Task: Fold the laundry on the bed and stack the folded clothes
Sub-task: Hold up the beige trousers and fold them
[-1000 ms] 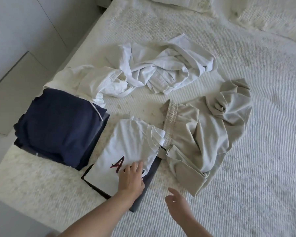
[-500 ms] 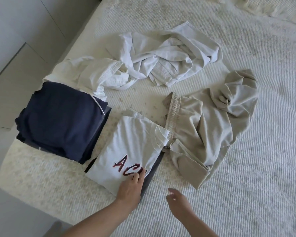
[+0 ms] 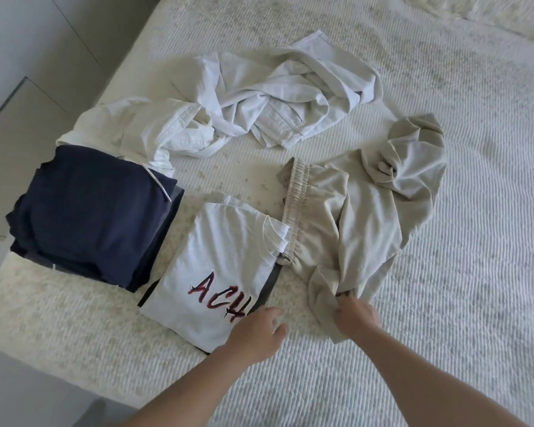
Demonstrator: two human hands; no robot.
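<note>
Right hand (image 3: 353, 315) grips the near hem of the beige sweatpants (image 3: 346, 217), fingers curled into the fabric and bunching it up off the bed (image 3: 444, 303). The sweatpants lie unfolded, crumpled, elastic waistband toward the left, one leg twisted into a knot at the far right. Left hand (image 3: 255, 329) is relaxed, fingers loosely spread and holding nothing, hovering over the near right corner of the folded white t-shirt (image 3: 219, 263); cannot tell if it touches the cloth. The t-shirt has red lettering "ACH" showing and sits on top of a darker folded garment (image 3: 270, 282), only its edge visible along the right side. The sweatpants' waistband touches the t-shirt's collar corner. Left of the t-shirt, just beside it, a stack of folded navy clothes (image 3: 90, 217) at the bed's corner. Behind those, a white garment (image 3: 142, 127) lies unfolded, partly touching the navy stack's far edge. Further back in the middle, another crumpled light grey-white garment (image 3: 290, 97), unfolded, tangled with the white one at its left end. Bed has a white textured cover. Pale floor and cabinet fronts (image 3: 28, 57) at the left.
</note>
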